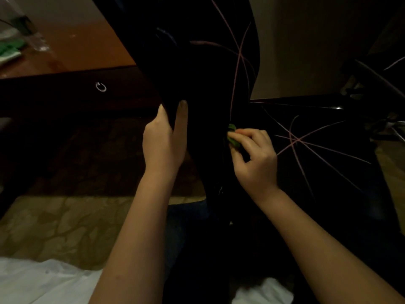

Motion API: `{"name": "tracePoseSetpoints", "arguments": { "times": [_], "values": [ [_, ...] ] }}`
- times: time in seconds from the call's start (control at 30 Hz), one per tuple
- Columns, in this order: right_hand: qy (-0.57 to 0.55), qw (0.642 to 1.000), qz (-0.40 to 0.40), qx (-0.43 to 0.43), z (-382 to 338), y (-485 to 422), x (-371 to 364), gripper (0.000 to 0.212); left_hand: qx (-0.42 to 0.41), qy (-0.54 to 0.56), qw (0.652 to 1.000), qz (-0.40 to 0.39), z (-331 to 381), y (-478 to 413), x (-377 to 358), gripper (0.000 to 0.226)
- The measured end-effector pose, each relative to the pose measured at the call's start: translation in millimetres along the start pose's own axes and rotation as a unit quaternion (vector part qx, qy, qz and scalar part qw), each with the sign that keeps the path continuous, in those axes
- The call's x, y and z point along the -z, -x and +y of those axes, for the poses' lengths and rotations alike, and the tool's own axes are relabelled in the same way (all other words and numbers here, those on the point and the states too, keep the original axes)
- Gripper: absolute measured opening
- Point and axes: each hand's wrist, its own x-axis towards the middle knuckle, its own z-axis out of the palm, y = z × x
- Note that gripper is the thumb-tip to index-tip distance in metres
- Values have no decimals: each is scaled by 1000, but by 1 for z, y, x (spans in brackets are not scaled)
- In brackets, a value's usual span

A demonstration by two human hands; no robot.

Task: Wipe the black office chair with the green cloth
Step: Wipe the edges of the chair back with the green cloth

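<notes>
Your left hand [163, 141] reaches forward and grips the edge of the black office chair [197, 73], thumb flat on its near face. Your right hand [256, 159], fingers curled, pinches the bunched green cloth [232, 137] against the chair at centre frame. The chair rises tall, black, crossed by thin pale pink lines.
</notes>
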Motion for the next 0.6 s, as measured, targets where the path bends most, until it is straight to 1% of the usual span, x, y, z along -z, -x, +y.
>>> {"name": "tracePoseSetpoints", "arguments": {
  "times": [0.13,0.27,0.43,0.53,0.6],
  "values": [
    [-18,999,42,5,-22,-25,-8,25,-8,-7,1000,8,2,2,0,35],
    [-46,997,62,23,-44,-46,-14,27,-3,-3,1000,9,1,1,0,49],
    [-45,995,59,68,-56,-65,-18,33,2,0,1000,9,-1,-2,0,50],
    [-45,995,60,71,-58,-64,-21,35,0,-6,1000,12,-2,-3,-1,48],
    [-44,994,69,70,-56,-62,-23,33,-6,-6,1000,14,-3,-1,-1,46]
  ]
}}
